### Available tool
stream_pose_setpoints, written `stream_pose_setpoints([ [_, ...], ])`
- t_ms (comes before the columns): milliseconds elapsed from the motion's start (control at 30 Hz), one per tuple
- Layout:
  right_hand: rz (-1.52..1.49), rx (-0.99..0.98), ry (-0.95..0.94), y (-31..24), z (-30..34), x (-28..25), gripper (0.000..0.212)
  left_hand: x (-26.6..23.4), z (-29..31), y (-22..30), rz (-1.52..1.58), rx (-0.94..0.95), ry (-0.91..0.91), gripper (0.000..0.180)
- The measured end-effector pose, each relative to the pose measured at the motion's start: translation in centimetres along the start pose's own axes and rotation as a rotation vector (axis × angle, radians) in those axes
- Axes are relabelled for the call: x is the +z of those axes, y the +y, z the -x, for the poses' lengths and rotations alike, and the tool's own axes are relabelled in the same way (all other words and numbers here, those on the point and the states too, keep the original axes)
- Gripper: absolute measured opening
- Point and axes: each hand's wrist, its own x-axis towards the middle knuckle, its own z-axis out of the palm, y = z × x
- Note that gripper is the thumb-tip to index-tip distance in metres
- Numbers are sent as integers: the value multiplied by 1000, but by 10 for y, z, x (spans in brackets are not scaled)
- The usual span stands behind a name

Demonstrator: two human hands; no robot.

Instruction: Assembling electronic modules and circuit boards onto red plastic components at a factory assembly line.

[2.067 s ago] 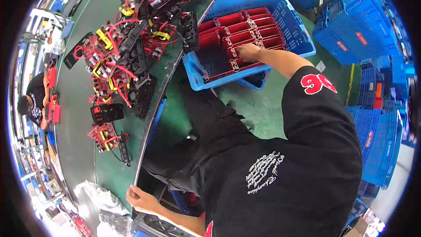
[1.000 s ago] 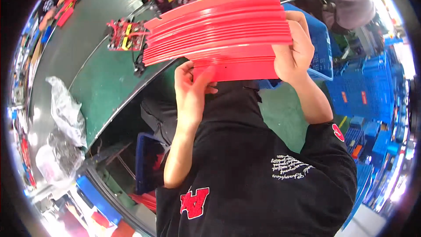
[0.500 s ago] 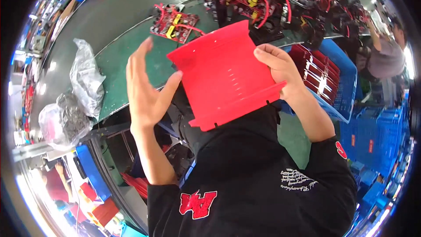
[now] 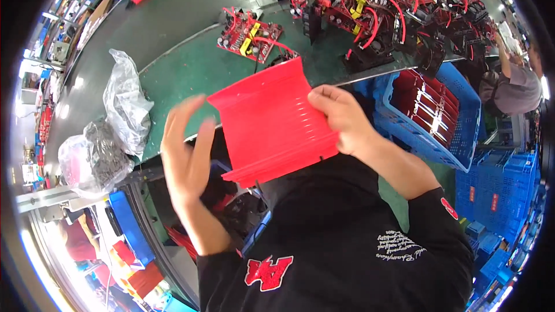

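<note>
Here's the shiny red channel-shaped panel with upturned edges [image 4: 266, 124], tilted up in front of the black shirt, by the edge of the green-topped desk [image 4: 179, 75]! The right hand [image 4: 342, 117] pinches its right side; the left hand [image 4: 188, 153], blurred, spreads wide just beside the opposite edge, contact unclear. Looks like a one-handed handling step; the next move seems to call for a steady right grip and left fingers placed cleanly along that edge.

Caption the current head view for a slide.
Right grip holding a red channel-shaped panel, left grip open near its edge, before a green bench piled with wired circuit boards.
</note>
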Motion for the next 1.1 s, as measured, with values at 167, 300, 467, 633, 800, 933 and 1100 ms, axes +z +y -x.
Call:
stream_pose_setpoints([
  [167,238,-210,-40,41,-33,41,17,-7,37,18,-446,351,-300,51],
  [300,417,-295,-126,47,-58,63,19,9,54,-38,-485,262,-231,32],
  [467,470,-508,514,34,-71,26,46,10,21,-81,-608,162,-82,33],
  [633,857,-212,424,4,-101,31,38,14,-10,-124,-611,109,-159,39],
  [800,277,-372,356,5,-126,12,17,31,-54,-118,-359,183,-69,34],
  [933,326,-258,256,-33,-108,29,11,49,-152,-133,71,67,-47,39],
  [1100,1105,-491,210,-59,-99,44,24,90,-233,-169,-521,397,-429,81],
])
